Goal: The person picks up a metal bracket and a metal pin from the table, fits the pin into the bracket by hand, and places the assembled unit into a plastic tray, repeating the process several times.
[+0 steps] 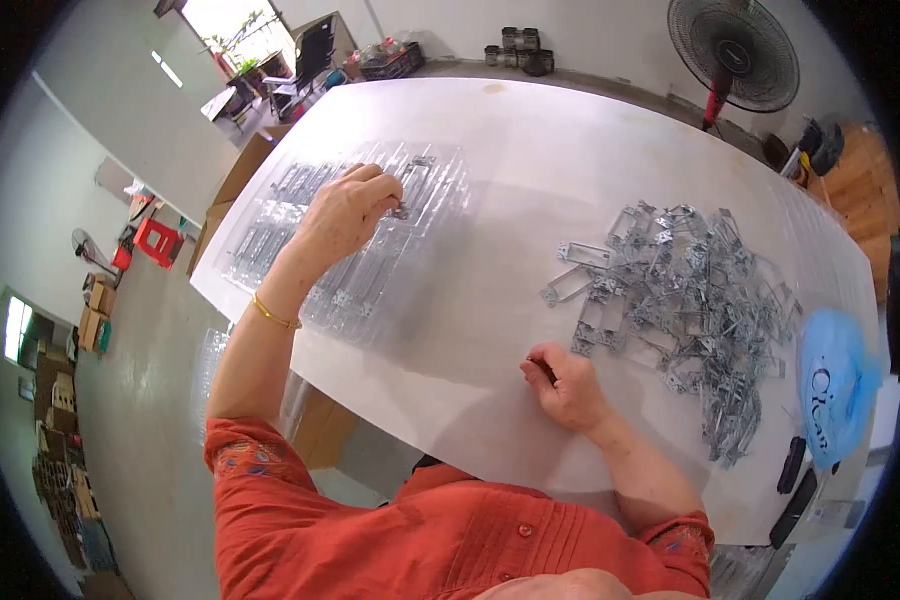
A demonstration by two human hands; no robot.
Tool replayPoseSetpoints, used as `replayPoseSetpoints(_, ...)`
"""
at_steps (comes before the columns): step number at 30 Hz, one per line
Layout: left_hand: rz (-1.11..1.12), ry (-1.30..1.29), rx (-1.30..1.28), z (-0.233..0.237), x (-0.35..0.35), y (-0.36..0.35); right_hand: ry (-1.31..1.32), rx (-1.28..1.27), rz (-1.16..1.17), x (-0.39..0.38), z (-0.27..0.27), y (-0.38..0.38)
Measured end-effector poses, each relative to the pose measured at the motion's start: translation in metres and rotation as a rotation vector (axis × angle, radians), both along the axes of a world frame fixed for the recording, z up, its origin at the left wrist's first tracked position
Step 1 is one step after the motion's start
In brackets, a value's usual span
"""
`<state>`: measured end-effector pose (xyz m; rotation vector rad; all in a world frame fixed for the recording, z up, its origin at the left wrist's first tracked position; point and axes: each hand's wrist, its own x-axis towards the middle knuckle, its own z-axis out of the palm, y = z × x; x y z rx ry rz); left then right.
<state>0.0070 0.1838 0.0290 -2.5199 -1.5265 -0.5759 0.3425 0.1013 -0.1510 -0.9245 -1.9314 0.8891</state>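
My left hand is over the clear plastic tray on the left part of the table. Its fingertips are pinched on a small metal bracket at one of the tray's slots. Rows of similar metal brackets lie in the slots, partly covered by my hand and forearm. My right hand rests near the table's front edge, fingers curled closed; whatever it may hold is hidden. To its right spreads a loose pile of grey metal brackets, rectangular frames with tabbed ends.
A blue plastic bag sits at the table's right edge, with dark tools beside it. The white table extends away from me. A standing fan is beyond the far right corner; a red stool stands on the floor at left.
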Motion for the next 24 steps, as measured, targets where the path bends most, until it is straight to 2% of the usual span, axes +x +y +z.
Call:
replayPoseSetpoints(7,0.024,0.108,-0.042,-0.023,-0.009,0.035,-0.003,0.035,0.016,0.000,-0.004,0.003)
replayPoseSetpoints(12,0.039,0.075,-0.045,-0.025,-0.005,0.040,-0.005,0.030,0.032,0.000,0.000,0.003)
replayPoseSetpoints(20,-0.018,0.177,-0.034,-0.028,-0.002,0.044,-0.022,0.028,0.026,-0.001,0.000,0.003)
replayPoseSetpoints(24,0.032,0.175,-0.067,-0.035,-0.002,0.045,-0.019,0.008,0.036,-0.001,-0.001,0.003)
